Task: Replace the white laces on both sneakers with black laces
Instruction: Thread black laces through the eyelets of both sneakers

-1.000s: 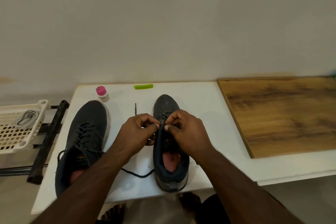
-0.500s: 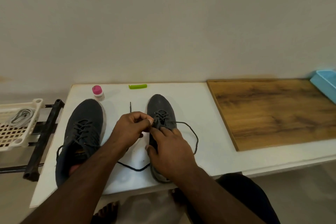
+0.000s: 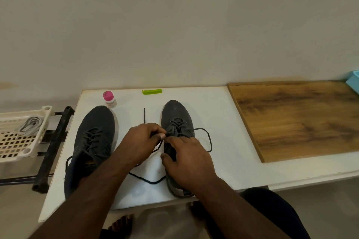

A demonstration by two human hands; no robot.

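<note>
Left hand (image 3: 142, 139) pinching black lace (image 3: 206, 137)

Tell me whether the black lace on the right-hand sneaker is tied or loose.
Loose. The black lace loops free beside the right sneaker; another stretch trails across the table, pinched by the left hand.

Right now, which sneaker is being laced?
The right-hand sneaker: both hands work its black lace. The left-hand sneaker lies untouched.
</note>
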